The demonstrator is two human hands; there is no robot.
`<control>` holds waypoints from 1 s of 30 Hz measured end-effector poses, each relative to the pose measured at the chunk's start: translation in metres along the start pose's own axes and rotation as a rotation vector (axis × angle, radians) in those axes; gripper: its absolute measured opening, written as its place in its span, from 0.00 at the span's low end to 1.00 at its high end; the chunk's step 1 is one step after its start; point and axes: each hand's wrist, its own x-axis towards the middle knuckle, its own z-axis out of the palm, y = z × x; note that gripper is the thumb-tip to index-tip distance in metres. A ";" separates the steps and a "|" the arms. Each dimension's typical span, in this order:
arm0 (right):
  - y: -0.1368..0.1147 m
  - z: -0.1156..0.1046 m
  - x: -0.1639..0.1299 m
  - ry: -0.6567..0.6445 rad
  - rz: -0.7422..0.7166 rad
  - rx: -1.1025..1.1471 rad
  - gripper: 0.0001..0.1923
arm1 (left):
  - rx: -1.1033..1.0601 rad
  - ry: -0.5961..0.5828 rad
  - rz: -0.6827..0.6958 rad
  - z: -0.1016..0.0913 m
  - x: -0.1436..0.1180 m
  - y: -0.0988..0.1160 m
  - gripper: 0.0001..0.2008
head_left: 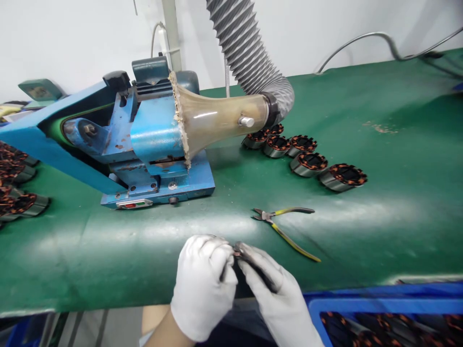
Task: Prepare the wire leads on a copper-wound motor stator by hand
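Standing at the bench edge: both gloved hands meet over the green mat (379,202). Left hand (204,284) and right hand (273,294) are closed together on a small dark part (238,250), pinched between the fingertips where they touch; too hidden to say what it is. Yellow-handled pliers (284,224) lie on the mat just beyond the right hand, untouched. Wound stators (307,161) sit in a row further back, near the blue machine (152,140).
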 end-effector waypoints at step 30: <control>-0.033 -0.029 0.056 -0.623 0.270 -0.226 0.02 | -0.058 -0.096 0.128 -0.008 0.004 -0.008 0.10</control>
